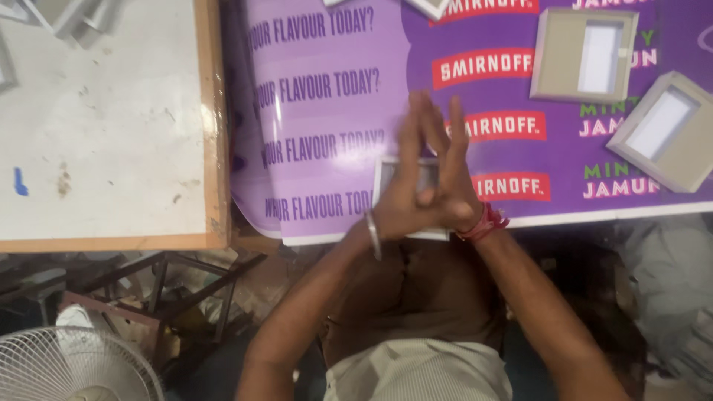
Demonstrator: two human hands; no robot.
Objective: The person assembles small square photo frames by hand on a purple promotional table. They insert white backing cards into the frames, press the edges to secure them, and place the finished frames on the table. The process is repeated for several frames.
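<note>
Over the near edge of the purple printed banner (327,111), we hold our hands above a small white-edged frame (386,174) that lies flat on the sheet, mostly hidden beneath them. Only its left corner and a strip of its near edge show, so we cannot tell whether our fingers touch it. Our left hand (405,200) and right hand (453,186) are brought together, palms meeting and fingers overlapping, their tips pointing away from us; motion blur hides any finer grip, and we see nothing pinched between them. A metal bangle (372,234) rings the left wrist and a red thread band (484,223) the right. Both forearms rise from our lap and converge in a narrow wedge.

Two more grey frames with white centres (584,54) (666,130) lie well apart at the banner's far right, faces up as if laid out singly. A white worktop with a wooden rim (104,126) sits to the left, the banner's edge curling against it, and a white fan (70,367) stands low beside us.
</note>
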